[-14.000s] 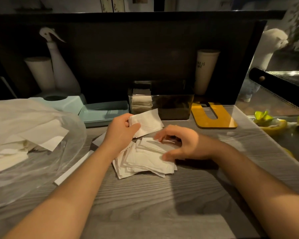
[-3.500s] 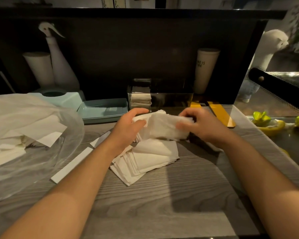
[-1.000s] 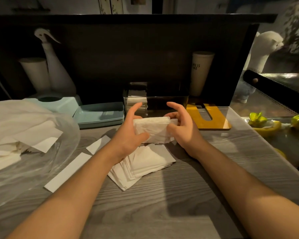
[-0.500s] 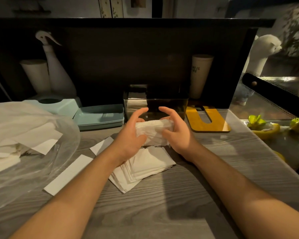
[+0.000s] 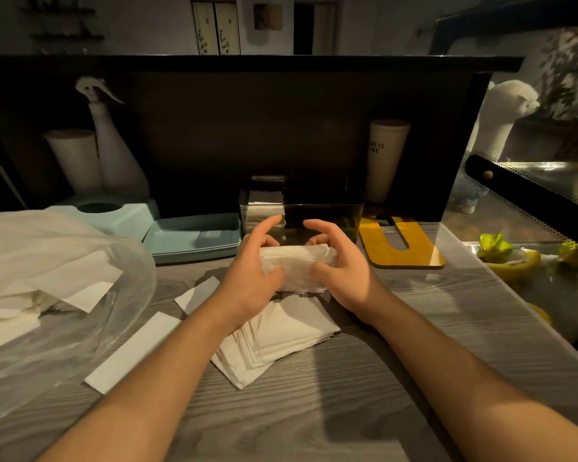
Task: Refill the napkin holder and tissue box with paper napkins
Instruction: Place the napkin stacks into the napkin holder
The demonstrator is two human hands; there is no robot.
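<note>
While the loose fan of napkins was being sorted on the counter fourteen seconds back, a bundle has since been gathered off it and squared up; over the last second the two hands have closed in from either end, so the wad now looks compact enough to load. Judged from that, gathering is done and insertion comes next. Far left of the fingers: plastic bag (image 5: 60,288) with more paper inside, two paper strips (image 5: 132,351) on the counter (image 5: 314,411), a blue tissue box (image 5: 114,213) and its blue lid (image 5: 194,238) lying apart. Left hand (image 5: 247,271) curls round the bundle's left end, thumb on the near face, index finger lifted free above. Napkin bundle (image 5: 296,266) sits between the two palms, raised off the counter. Right hand (image 5: 342,271) mirrors this, thumb pressed on the near face, fingers curled behind, index raised. Just beyond the fingertips: dark napkin holder (image 5: 321,218), top open, a few napkins at its left side. Beneath the wrists: leftover napkin stack (image 5: 281,338), untouched. Right of the fingers: yellow board (image 5: 401,248).
</note>
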